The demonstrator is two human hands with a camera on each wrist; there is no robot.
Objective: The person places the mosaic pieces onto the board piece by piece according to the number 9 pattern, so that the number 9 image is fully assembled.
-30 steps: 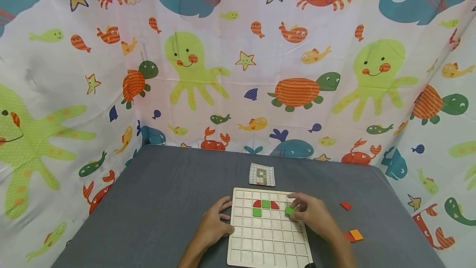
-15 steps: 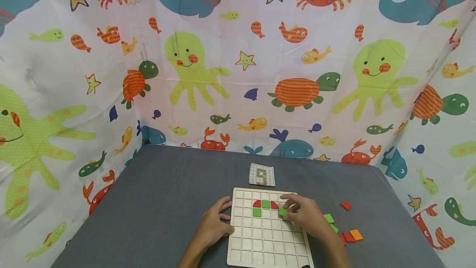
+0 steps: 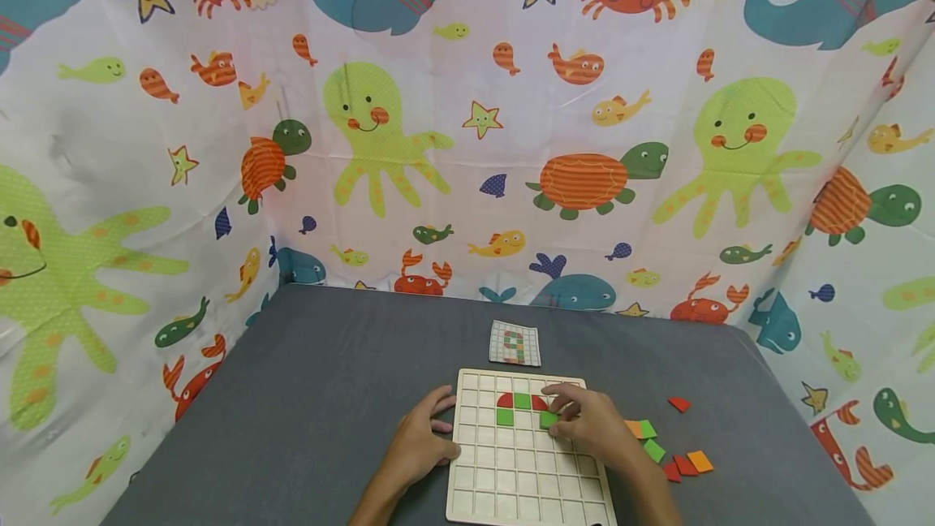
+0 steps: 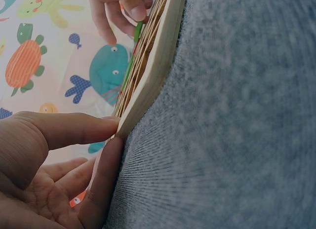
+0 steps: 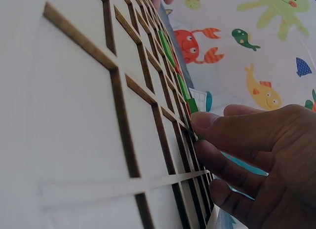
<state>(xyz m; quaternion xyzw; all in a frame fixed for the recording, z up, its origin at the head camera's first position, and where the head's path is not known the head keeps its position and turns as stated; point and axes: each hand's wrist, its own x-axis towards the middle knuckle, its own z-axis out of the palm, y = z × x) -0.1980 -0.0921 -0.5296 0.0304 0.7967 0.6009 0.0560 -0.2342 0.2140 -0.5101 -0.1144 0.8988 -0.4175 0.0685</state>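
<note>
A wooden grid board (image 3: 485, 477) lies on the grey cloth. My left hand (image 3: 418, 438) rests against its left edge, thumb and fingertips touching the rim; in the left wrist view the thumb (image 4: 79, 128) is straight at the edge. Over the board's upper right part, my right hand (image 3: 595, 424) pinches a green square tile (image 3: 547, 420) between thumb and fingers. That tile, also in the right wrist view (image 5: 192, 105), is just below a red quarter-round tile (image 3: 539, 403). Set in the cells are another red quarter-round (image 3: 505, 400) and two green squares (image 3: 522, 401).
A small pattern card (image 3: 514, 343) lies behind the board. Right of the board are loose green (image 3: 653, 450), orange (image 3: 700, 461) and red tiles (image 3: 685, 465); a separate red one (image 3: 679, 404) lies farther back. A printed sea-animal curtain (image 3: 467, 185) surrounds the table.
My right hand has moved left with the green square tile, from the board's right side to below the red quarter-round. Loose tiles behind the forearm have come into view. The left hand stays put.
</note>
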